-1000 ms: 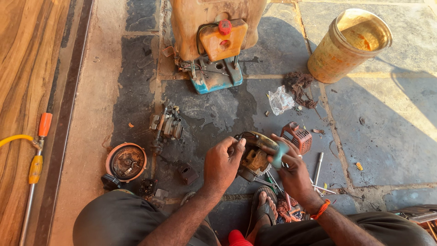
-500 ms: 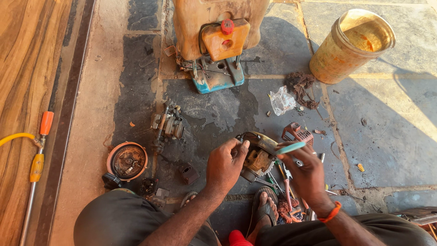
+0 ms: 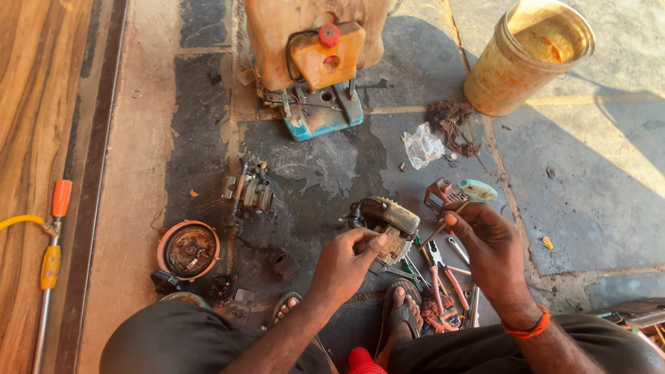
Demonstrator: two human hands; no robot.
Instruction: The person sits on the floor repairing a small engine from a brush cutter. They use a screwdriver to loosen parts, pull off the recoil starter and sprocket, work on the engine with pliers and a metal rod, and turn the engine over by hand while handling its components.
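My left hand (image 3: 350, 262) rests on a small dirty engine block (image 3: 388, 223) on the stone floor, its fingers curled against the block's near side. My right hand (image 3: 485, 246) is raised just right of the block and grips a screwdriver with a pale green handle (image 3: 476, 191); its shaft slants down toward the block. Under my right hand lie red-handled pliers (image 3: 443, 277) and a spanner (image 3: 458, 249).
A carburettor part (image 3: 248, 192) and a round orange cover (image 3: 187, 249) lie to the left. An orange sprayer machine on a blue base (image 3: 320, 76) stands ahead, a yellowish bucket (image 3: 530, 55) at the far right. A crumpled plastic bag (image 3: 422, 147) and rags lie between. A spray lance (image 3: 48, 256) lies far left.
My right hand has lifted the screwdriver up and to the right, away from the engine block. My left hand stayed on the block.
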